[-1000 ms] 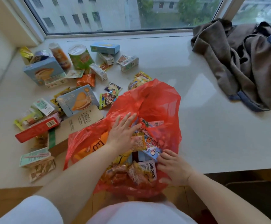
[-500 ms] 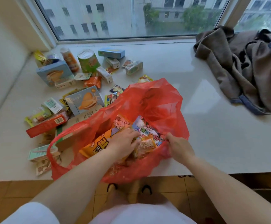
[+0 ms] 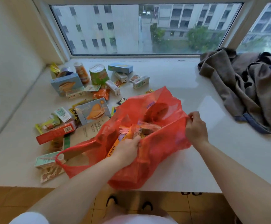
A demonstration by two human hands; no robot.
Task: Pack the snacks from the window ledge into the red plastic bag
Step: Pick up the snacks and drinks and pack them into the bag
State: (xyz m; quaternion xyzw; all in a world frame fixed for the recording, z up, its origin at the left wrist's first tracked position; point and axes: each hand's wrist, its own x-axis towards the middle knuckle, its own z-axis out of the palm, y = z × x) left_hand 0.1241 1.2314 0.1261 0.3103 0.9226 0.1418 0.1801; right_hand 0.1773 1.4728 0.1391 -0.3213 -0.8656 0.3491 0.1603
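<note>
Fingers: right hand (image 3: 196,126) pinches red plastic bag (image 3: 160,156) rim, left hand (image 3: 128,151) grips inside | packed: several packets | left: most snacks (image 3: 92,110) on window ledge (image 3: 172,73).

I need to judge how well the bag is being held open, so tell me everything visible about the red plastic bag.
The thin, translucent red plastic bag lies crumpled on the pale window ledge, mouth open upward, its near bottom reaching the ledge's front edge. Colourful snack packets show inside. The right hand pinches its right rim; the left hand reaches into the mouth, gripping at the near rim. A loop handle lies slack at left over a brown card box.
</note>
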